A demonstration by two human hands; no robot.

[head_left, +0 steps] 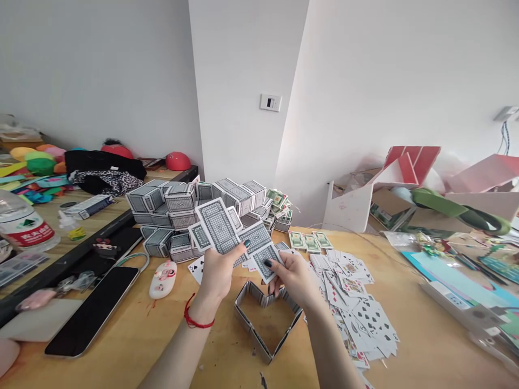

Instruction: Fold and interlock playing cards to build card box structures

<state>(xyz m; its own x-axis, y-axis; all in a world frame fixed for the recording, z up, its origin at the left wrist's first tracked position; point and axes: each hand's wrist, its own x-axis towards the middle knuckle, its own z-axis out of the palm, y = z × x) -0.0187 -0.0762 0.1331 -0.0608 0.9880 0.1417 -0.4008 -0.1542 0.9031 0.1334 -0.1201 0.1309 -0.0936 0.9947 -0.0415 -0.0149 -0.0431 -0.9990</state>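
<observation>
My left hand (221,267) pinches patterned playing cards (219,224) with their backs up, its thumb pressed on them. Lower right of these, my right hand (290,270) grips another patterned card (265,259), which overlaps a card beside it. Beneath my hands, a heart-shaped frame of folded cards (259,340) stands on the wooden table. Behind the cards rises a stack of folded card blocks (178,202). Loose cards (351,302) lie face up in a spread right of my right hand. The fingers under the held cards are partly hidden.
A white mouse (162,279) and a black phone (95,313) lie at left, near a plastic bottle (26,224). Small green card packs (310,241) lie behind the loose cards. A power strip (458,305) and a white box (348,205) are at right.
</observation>
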